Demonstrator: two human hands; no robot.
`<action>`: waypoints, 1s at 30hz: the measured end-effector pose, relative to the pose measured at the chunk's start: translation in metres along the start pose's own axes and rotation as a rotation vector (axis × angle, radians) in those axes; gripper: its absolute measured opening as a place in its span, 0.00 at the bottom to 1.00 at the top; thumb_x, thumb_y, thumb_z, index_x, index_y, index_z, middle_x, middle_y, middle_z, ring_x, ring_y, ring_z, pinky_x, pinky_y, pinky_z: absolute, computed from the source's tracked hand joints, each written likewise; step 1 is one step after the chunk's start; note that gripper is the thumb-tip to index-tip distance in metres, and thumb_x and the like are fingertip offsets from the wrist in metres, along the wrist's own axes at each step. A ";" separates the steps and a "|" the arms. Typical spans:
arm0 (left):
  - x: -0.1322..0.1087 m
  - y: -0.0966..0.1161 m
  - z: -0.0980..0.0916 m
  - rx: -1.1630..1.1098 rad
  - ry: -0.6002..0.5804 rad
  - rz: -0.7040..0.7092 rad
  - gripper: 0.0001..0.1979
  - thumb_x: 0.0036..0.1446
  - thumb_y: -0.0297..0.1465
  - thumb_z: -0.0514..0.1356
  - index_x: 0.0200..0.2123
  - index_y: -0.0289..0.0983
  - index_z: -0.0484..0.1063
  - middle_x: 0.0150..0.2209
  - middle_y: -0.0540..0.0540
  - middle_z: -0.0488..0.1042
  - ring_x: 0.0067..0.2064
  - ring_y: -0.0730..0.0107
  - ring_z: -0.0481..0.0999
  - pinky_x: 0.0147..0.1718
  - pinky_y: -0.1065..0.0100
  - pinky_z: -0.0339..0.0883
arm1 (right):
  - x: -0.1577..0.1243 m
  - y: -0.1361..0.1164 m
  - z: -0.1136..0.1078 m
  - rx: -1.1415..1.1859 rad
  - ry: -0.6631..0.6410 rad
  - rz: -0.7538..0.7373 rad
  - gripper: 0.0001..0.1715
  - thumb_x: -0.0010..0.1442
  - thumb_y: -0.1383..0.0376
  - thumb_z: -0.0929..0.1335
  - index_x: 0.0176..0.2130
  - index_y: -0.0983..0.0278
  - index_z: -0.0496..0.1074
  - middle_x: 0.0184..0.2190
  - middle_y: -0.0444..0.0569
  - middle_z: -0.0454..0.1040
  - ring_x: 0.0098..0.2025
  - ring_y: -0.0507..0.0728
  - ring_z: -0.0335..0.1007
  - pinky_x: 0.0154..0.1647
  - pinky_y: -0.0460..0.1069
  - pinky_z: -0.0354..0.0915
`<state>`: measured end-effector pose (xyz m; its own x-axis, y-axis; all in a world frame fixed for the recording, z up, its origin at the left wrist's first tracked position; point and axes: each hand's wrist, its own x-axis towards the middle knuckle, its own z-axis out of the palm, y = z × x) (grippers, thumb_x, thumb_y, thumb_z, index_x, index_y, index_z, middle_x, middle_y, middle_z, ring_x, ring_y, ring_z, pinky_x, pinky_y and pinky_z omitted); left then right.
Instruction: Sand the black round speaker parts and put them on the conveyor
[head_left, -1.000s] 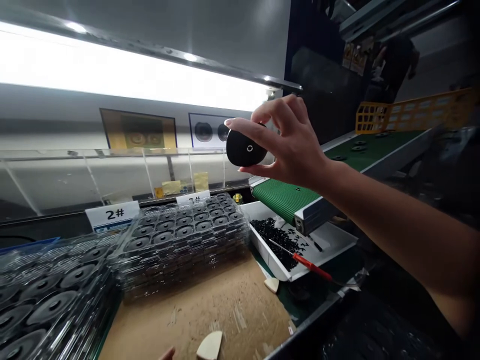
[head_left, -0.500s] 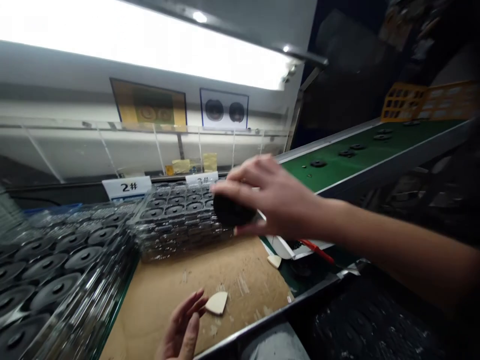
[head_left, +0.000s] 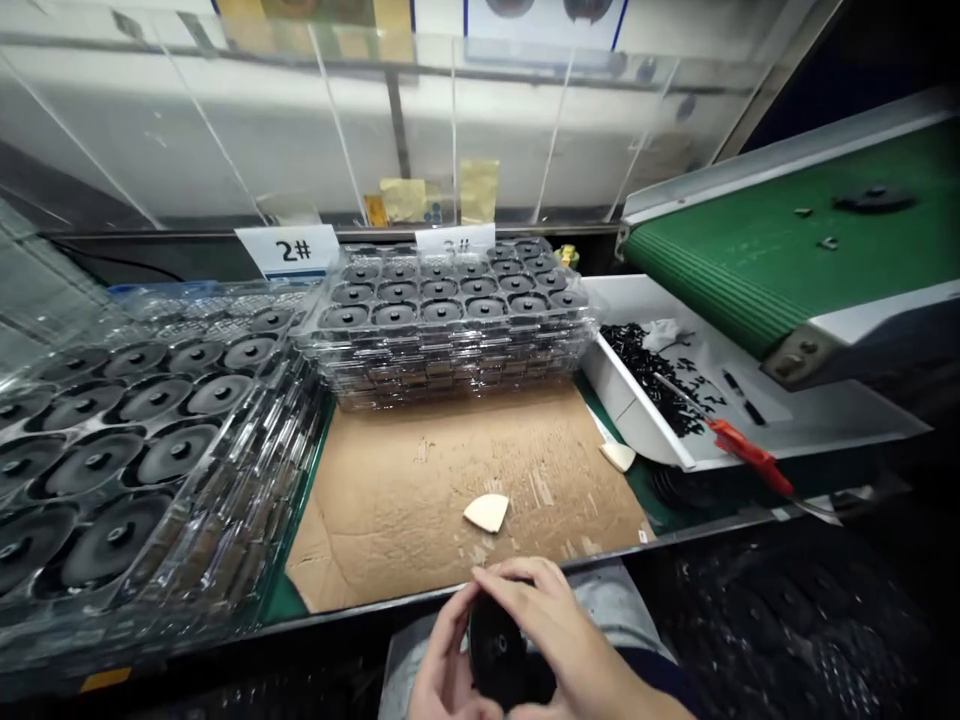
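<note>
A round black plastic disc (head_left: 496,645) with a small hub at its middle is held up between both hands, low in the view, just in front of the bench edge. My left hand (head_left: 448,660) cups it from the left with the fingers wrapped along its rim. My right hand (head_left: 562,635) grips it from the right, its fingertips over the top meeting those of the left. The disc's lower part is hidden by the hands. Beyond them a cream wedge-shaped pad (head_left: 487,512) lies on a cardboard sheet (head_left: 390,520).
Clear trays of black discs are stacked at the left (head_left: 172,450) and the back (head_left: 450,350). At right, a white tray (head_left: 637,415) holds small black parts beneath a green conveyor (head_left: 750,250). A red-handled tool (head_left: 750,455) and a second cream pad (head_left: 618,457) are nearby.
My right hand has brought the black disc from near the conveyor down to the bench edge. My left hand has closed on it too. The view has tilted downward.
</note>
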<state>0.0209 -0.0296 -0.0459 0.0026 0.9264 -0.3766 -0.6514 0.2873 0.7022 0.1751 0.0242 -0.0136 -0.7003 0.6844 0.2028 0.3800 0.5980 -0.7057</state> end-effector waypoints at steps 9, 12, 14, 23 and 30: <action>0.030 0.050 -0.008 -0.297 0.130 -0.046 0.28 0.37 0.41 0.68 0.46 0.43 0.73 0.48 0.47 0.75 0.49 0.53 0.73 0.46 0.65 0.70 | 0.030 0.069 0.029 -0.273 0.219 0.349 0.26 0.59 0.62 0.64 0.57 0.57 0.62 0.52 0.57 0.63 0.47 0.64 0.62 0.46 0.62 0.64; 0.034 0.055 -0.010 -0.328 0.143 -0.038 0.27 0.39 0.40 0.67 0.47 0.44 0.72 0.49 0.46 0.74 0.50 0.53 0.72 0.47 0.65 0.69 | 0.045 0.091 0.038 -0.254 0.226 0.333 0.20 0.61 0.66 0.61 0.53 0.59 0.66 0.48 0.56 0.65 0.48 0.64 0.63 0.47 0.62 0.63; 0.034 0.056 -0.010 -0.341 0.143 -0.032 0.27 0.40 0.39 0.67 0.47 0.43 0.72 0.51 0.45 0.73 0.52 0.53 0.71 0.49 0.65 0.69 | 0.052 0.099 0.038 -0.226 0.233 0.329 0.17 0.62 0.67 0.59 0.48 0.61 0.69 0.44 0.55 0.67 0.46 0.62 0.65 0.46 0.60 0.65; 0.040 0.060 -0.008 -0.298 0.167 -0.030 0.24 0.51 0.36 0.62 0.52 0.42 0.67 0.53 0.41 0.70 0.56 0.52 0.66 0.54 0.59 0.63 | 0.047 0.070 0.034 -0.004 0.162 0.242 0.12 0.62 0.65 0.62 0.45 0.58 0.71 0.33 0.45 0.75 0.35 0.54 0.70 0.37 0.49 0.68; 0.047 0.057 0.008 -0.216 0.091 -0.096 0.25 0.47 0.37 0.65 0.51 0.42 0.68 0.50 0.42 0.73 0.53 0.56 0.69 0.53 0.61 0.63 | 0.088 -0.003 -0.025 0.204 0.282 0.126 0.18 0.62 0.70 0.61 0.52 0.64 0.65 0.41 0.49 0.73 0.41 0.52 0.68 0.43 0.48 0.66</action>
<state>-0.0098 0.0319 -0.0184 0.0105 0.8690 -0.4947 -0.7983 0.3052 0.5192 0.1269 0.0928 0.0235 -0.4505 0.8526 0.2649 0.3044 0.4257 -0.8521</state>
